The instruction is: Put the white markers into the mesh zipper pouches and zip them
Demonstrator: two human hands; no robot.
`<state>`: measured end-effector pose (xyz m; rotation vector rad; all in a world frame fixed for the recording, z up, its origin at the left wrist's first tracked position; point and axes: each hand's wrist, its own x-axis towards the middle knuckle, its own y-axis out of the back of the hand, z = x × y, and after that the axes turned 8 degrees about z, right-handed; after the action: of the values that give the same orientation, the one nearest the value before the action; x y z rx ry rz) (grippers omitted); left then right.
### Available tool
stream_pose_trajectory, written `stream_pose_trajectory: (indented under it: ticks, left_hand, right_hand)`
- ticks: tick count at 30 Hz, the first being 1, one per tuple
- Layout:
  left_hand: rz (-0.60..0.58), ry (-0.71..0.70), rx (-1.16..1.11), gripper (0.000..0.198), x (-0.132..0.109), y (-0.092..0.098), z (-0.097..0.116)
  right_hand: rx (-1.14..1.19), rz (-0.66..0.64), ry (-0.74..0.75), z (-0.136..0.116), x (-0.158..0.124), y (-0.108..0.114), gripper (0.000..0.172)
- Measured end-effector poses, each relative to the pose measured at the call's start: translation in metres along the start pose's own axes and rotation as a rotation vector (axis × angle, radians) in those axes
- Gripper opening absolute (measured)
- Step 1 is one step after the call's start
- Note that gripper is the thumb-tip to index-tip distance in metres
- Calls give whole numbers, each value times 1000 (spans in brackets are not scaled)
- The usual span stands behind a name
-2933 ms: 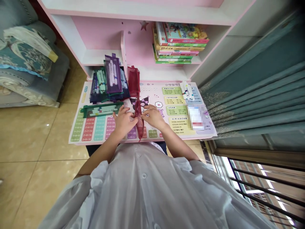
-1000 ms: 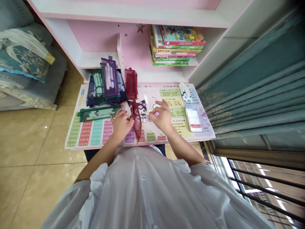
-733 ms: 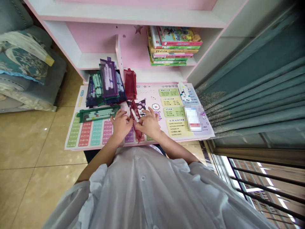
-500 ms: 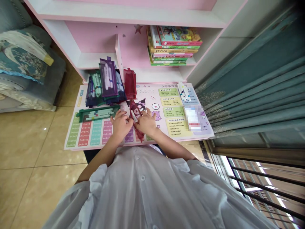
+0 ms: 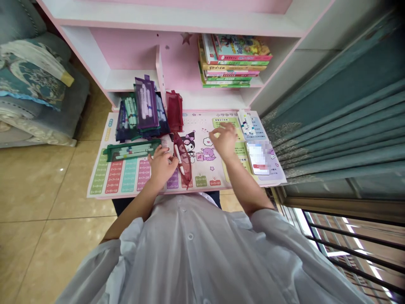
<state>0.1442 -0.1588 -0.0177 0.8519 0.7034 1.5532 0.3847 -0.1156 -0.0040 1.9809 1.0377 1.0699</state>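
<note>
A red mesh pouch [image 5: 186, 169] lies lengthwise on the printed desk mat, with one white marker [image 5: 179, 154] in it. Beside the pouch's left edge rests my left hand [image 5: 162, 166], fingers apart, its thumb at or close to the mesh; whether it touches cannot be made out. My right hand [image 5: 225, 141] is over the right part of the mat, loosely bent with fingers apart and nothing visible in it. Toward the back right, a small group of white markers [image 5: 247, 122] lies past that hand. A green mesh pouch [image 5: 133, 150] holding several markers lies left of my left hand.
Filled purple, green and blue mesh pouches [image 5: 146, 105] are piled at the back left. Flat red pouches [image 5: 174, 110] lie beside them. A phone [image 5: 258, 158] is on the mat's right side. Books [image 5: 234, 67] are stacked on the shelf behind; a curtain [image 5: 332, 114] hangs right.
My right hand has left the red pouch and moved right and back toward the white markers. My left hand stays beside the pouch, which now shows more fully.
</note>
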Motion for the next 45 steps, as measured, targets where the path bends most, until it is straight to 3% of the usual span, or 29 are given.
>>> stream_pose_trajectory:
  ticks: [3, 9, 14, 20, 23, 28, 35, 45]
  left_hand:
    - [4, 6, -6, 19, 0, 0, 1]
    - [-29, 34, -7, 17, 1, 3, 6]
    - [-34, 33, -2, 16, 2, 5, 7]
    - [-37, 40, -8, 18, 2, 7, 6]
    - [-38, 39, -7, 19, 3, 8, 6]
    - [-43, 36, -6, 18, 2, 8, 6]
    - [-34, 5, 10, 17, 3, 6, 3]
    - [-8, 8, 0, 19, 3, 5, 3]
  right_hand:
    - [-191, 118, -132, 50, 42, -5, 25]
    - [-427, 16, -341, 119, 82, -15, 37]
    - [-483, -10, -395, 141, 89, -25, 45]
    - [-513, -75, -443, 147, 97, -30, 47]
    - [-493, -83, -454, 144, 96, -29, 45]
    - [-388, 19, -404, 130, 84, -25, 38]
    - [-148, 202, -222, 82, 37, -17, 16]
    - [134, 49, 102, -12, -61, 21, 22]
